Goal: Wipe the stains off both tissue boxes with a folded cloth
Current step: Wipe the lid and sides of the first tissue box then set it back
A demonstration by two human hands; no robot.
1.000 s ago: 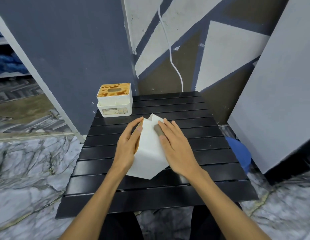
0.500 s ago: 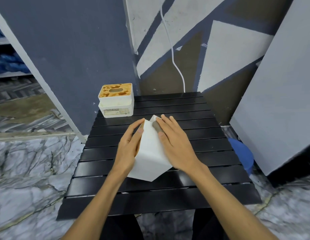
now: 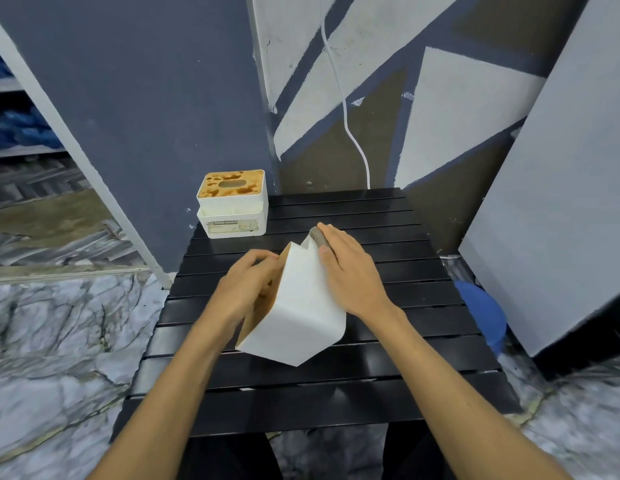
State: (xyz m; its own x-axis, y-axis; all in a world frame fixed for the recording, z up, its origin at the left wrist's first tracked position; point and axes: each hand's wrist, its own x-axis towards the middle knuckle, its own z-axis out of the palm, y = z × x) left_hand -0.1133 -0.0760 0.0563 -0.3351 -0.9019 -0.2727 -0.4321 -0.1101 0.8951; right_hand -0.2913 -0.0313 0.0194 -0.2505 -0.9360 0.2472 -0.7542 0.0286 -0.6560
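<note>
Tissue box (image 3: 301, 317) tilted, left hand (image 3: 246, 289) gripping it, right hand (image 3: 350, 275) flat on cloth (image 3: 317, 236) (grey), stained box (image 3: 232, 206) behind

Table (image 3: 371, 393): black, slatted. Held box (image 3: 301, 306): white, brown on left face. Far box (image 3: 232, 206), at table's back-left corner: white, top blotched orange-brown. Cloth (image 3: 316, 235): grey. Floor (image 3: 59, 341) around table: grey-white marble veining.

Matt white plastic tissue box (image 3: 294, 306); glossy black slatted table (image 3: 388, 341).
</note>
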